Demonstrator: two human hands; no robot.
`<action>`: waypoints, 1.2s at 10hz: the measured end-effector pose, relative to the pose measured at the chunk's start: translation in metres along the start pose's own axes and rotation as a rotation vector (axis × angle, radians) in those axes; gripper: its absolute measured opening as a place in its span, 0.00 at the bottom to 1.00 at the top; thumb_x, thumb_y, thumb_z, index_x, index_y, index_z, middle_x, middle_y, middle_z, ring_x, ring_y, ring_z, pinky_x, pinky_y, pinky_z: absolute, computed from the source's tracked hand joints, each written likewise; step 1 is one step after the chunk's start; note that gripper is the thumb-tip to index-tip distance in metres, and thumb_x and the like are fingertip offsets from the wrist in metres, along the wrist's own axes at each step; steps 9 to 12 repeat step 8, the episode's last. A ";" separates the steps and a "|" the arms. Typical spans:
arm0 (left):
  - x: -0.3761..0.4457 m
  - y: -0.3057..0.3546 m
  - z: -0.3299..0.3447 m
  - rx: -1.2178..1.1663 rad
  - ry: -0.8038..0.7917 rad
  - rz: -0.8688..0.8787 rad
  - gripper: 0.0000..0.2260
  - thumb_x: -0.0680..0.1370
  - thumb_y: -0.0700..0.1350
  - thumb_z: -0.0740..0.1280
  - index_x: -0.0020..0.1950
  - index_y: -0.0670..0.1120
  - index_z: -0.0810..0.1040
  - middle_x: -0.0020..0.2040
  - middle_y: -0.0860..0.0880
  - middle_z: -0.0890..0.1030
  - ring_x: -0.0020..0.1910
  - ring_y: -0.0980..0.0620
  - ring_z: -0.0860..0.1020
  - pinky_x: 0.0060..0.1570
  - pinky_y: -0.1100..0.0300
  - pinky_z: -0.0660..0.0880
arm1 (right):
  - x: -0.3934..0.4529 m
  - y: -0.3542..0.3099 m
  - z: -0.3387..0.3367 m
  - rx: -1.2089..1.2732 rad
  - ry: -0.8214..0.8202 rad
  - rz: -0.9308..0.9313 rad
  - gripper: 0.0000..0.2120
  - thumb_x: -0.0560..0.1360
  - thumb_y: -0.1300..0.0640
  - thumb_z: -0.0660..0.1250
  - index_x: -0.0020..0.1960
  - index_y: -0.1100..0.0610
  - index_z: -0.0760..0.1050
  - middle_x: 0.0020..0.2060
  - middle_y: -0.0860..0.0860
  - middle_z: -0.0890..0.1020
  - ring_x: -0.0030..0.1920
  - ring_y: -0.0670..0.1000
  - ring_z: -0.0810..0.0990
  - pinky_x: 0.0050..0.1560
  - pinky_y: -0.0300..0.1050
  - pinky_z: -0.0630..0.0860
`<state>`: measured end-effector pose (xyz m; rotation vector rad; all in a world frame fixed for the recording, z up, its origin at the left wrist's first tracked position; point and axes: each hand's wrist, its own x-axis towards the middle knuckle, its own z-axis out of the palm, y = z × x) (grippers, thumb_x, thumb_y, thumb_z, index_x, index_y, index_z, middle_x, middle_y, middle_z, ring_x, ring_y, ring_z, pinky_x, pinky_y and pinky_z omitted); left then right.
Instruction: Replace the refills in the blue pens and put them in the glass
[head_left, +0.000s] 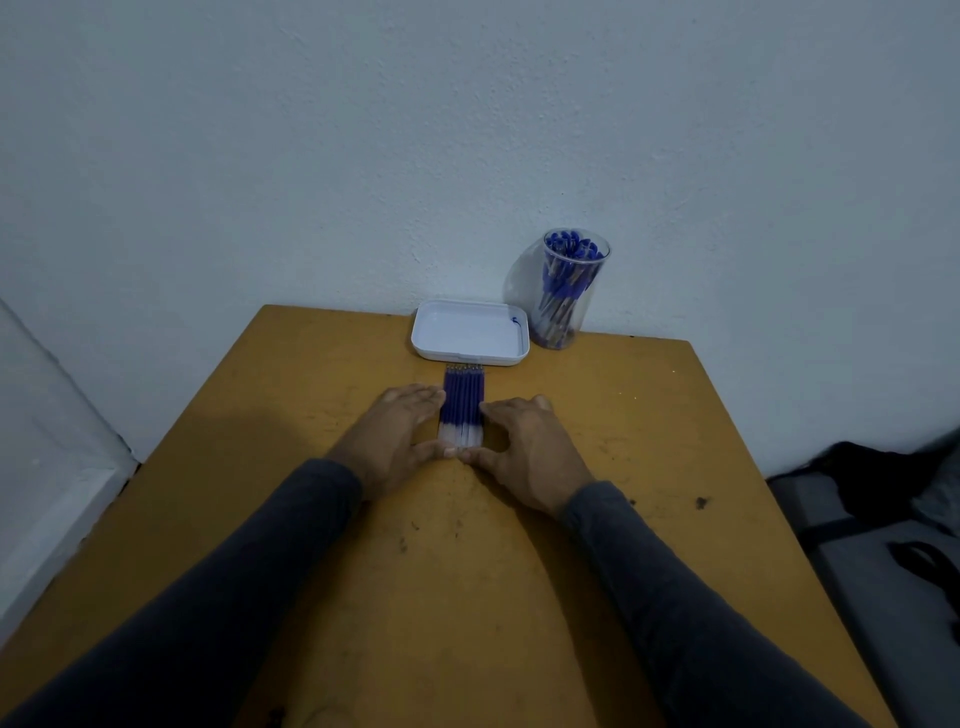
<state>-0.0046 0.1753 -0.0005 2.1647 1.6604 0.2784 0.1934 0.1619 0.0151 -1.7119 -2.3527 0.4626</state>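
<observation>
Several blue refills (463, 400) lie side by side in a neat row on the table, tips pointing away from me. My left hand (397, 434) presses straight fingers against the row's left side, thumb at its near end. My right hand (527, 447) presses against the right side in the same way. A clear glass (569, 291) stands at the table's far edge by the wall, full of blue pens (563, 275).
A white shallow tray (470, 330) with a blue ink mark sits just beyond the refills, left of the glass. The wooden table (311, 519) is scuffed. Dark bags (883, 499) lie to the right of the table.
</observation>
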 end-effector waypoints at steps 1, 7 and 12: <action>-0.002 -0.001 -0.002 -0.007 0.002 0.005 0.34 0.80 0.57 0.66 0.82 0.51 0.56 0.81 0.55 0.57 0.80 0.55 0.52 0.75 0.59 0.51 | -0.002 -0.002 -0.001 0.006 0.018 0.011 0.34 0.76 0.35 0.67 0.75 0.54 0.69 0.70 0.52 0.75 0.66 0.53 0.68 0.66 0.52 0.71; -0.010 0.005 -0.007 0.008 -0.022 0.008 0.34 0.81 0.56 0.66 0.82 0.50 0.55 0.82 0.53 0.57 0.80 0.54 0.53 0.76 0.57 0.51 | -0.002 -0.002 -0.004 -0.069 -0.021 0.041 0.28 0.78 0.37 0.66 0.72 0.51 0.72 0.65 0.51 0.77 0.64 0.52 0.69 0.63 0.52 0.72; -0.018 0.008 -0.010 -0.021 0.016 0.019 0.33 0.81 0.56 0.65 0.82 0.51 0.55 0.81 0.53 0.58 0.80 0.53 0.54 0.78 0.53 0.53 | -0.005 -0.006 -0.008 -0.069 0.004 0.040 0.26 0.78 0.37 0.65 0.70 0.52 0.73 0.62 0.51 0.78 0.63 0.53 0.71 0.63 0.52 0.73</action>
